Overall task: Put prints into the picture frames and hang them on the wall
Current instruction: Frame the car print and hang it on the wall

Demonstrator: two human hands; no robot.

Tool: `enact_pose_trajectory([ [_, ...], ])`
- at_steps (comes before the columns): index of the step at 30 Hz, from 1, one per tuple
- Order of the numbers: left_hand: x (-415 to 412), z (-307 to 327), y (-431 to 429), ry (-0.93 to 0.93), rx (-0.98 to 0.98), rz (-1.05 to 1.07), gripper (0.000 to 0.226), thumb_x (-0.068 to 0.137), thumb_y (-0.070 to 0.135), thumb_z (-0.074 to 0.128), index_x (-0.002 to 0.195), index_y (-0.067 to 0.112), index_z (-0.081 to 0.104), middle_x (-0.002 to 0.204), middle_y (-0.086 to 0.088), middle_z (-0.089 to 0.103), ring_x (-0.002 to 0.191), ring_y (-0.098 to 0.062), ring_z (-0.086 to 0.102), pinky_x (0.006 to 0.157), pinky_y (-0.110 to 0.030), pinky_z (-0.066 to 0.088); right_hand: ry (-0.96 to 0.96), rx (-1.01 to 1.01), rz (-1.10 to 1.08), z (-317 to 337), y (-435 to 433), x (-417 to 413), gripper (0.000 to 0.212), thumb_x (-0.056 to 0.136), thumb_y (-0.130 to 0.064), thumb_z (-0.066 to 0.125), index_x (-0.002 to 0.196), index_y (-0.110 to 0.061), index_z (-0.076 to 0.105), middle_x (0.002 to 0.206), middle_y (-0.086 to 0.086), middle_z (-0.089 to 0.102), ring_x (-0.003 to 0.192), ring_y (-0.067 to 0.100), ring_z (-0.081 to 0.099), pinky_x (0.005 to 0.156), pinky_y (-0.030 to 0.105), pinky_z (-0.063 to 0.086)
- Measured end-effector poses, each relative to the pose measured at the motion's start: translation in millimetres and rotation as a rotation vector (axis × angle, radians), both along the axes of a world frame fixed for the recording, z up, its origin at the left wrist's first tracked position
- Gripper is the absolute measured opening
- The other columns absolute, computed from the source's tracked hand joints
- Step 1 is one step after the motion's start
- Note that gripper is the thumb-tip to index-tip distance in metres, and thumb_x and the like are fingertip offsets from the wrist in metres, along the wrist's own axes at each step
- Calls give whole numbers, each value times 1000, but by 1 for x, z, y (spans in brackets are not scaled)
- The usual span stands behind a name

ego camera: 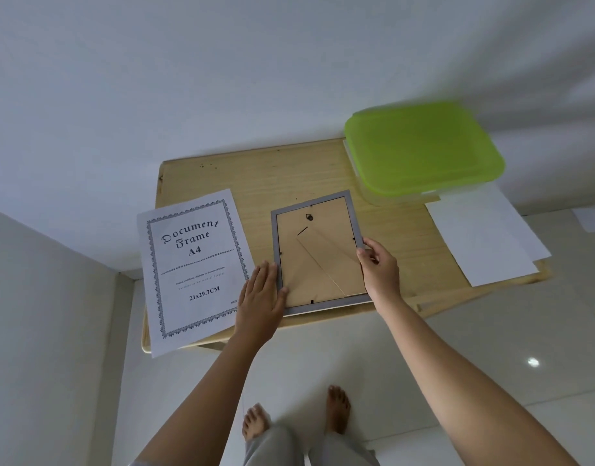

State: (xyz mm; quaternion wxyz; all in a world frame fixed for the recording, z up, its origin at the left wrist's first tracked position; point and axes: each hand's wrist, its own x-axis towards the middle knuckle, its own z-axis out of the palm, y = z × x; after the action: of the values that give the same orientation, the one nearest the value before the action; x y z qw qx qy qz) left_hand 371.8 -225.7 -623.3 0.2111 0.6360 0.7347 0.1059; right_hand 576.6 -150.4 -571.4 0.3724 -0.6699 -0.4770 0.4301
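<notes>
Here, a grey picture frame (318,260) lies face down on a small wooden table (256,176), its brown backing board and folded easel stand turned up. Its near rail runs right along the table's near edge.

The left hand (261,294) lies flat with straight fingers against the frame's left rail, its thumb spread over the lower-left corner. The right hand (380,267) grips the right rail, fingers curled over it.

Just left of the frame, partly under the left hand, lies the printed insert sheet (195,264) (it reads "Document Frame A4"), overhanging the table's left and near edges. Blank white sheets (484,233) lie well apart on the right, overhanging that edge. A clear container with a green lid (423,146) sits at the far right corner, near the wall (222,79). Bare wood shows beyond the frame's far rail and between the frame and the white sheets.
</notes>
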Motion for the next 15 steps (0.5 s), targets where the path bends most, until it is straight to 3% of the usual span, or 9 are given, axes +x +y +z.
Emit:
enact_pose_trajectory([
  [3,-1,7,0,-2,-28,-13,59,98,47,25,148,24,6,157,4,3,144,-11,-4,114,-28,0,18,2,-18,5,-1,0,36,93,-15,51,129,-8,52,116,6,61,97,10,51,86,21,39],
  [10,-4,23,8,-28,-94,-36,57,96,45,36,146,23,20,157,-3,9,144,-21,7,115,-38,15,47,32,-56,18,-7,-2,36,92,-14,54,127,-8,54,114,7,62,100,14,55,85,21,40],
  [15,6,69,39,-177,35,-68,49,95,30,47,140,16,35,152,-8,25,140,-23,20,110,-39,26,28,135,-18,45,-8,1,36,92,-16,54,128,-8,54,97,10,64,94,25,58,65,1,40],
])
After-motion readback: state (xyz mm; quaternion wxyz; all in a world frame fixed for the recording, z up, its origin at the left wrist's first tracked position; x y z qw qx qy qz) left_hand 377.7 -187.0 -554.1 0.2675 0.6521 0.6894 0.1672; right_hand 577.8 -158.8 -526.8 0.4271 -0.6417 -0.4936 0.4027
